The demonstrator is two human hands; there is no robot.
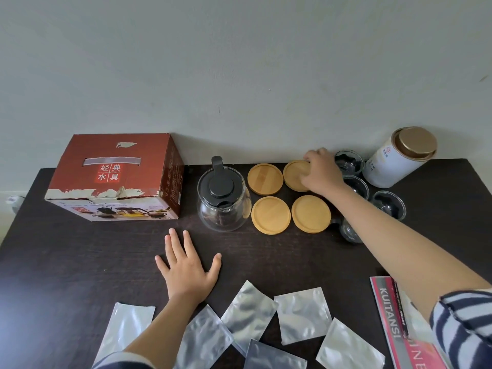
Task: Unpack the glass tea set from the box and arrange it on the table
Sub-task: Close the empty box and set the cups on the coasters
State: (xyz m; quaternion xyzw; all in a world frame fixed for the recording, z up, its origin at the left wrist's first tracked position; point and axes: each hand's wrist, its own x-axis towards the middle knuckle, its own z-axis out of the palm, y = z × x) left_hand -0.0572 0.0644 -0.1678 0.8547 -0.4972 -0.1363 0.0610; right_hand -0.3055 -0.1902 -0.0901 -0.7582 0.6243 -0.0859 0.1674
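Note:
The red tea-set box stands closed at the back left of the dark table. To its right is the glass teapot with a black lid. Several round wooden coasters lie in a square: back left, front left, front right. My right hand rests on the back right coaster, fingers curled over its rim. Several small glass cups sit behind my right arm. My left hand lies flat on the table, fingers spread, holding nothing.
A white tea canister with a gold lid leans at the back right by the wall. Several empty clear plastic bags lie along the near edge. A red and grey receipt book sits at the near right.

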